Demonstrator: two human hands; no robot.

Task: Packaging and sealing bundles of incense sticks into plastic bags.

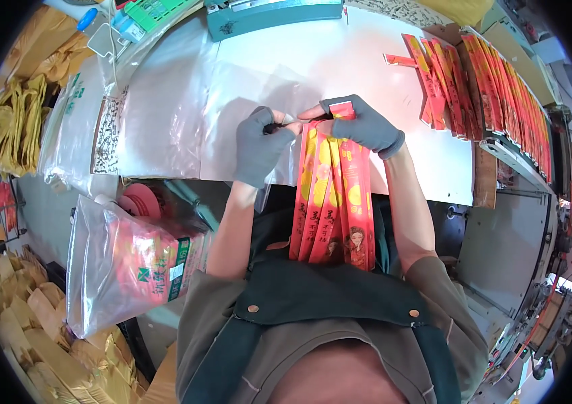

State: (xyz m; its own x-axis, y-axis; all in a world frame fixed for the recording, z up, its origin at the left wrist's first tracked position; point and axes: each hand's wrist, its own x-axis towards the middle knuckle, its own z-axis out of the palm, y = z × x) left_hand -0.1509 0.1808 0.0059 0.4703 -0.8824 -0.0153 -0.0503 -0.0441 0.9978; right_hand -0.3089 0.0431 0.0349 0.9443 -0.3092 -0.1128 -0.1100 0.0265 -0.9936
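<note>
My right hand point(365, 128), in a grey glove with bare fingertips, grips the top of a bundle of long, narrow red packets point(323, 202). They hang fanned over the table's near edge, with yellow patterns and dark lettering on them. My left hand point(262, 145), gloved the same way, is closed in a pinch at the bundle's upper left corner. What lies between its fingertips is too small to tell. Thin clear plastic point(286, 84) lies on the table just behind both hands.
Several loose red packets point(437, 84) lie on the white tabletop point(394, 74) at right, beside a packed row point(508, 101). Clear plastic bags point(161, 111) are stacked at left. A teal machine point(276, 20) stands at the back. A filled clear bag point(144, 269) hangs lower left.
</note>
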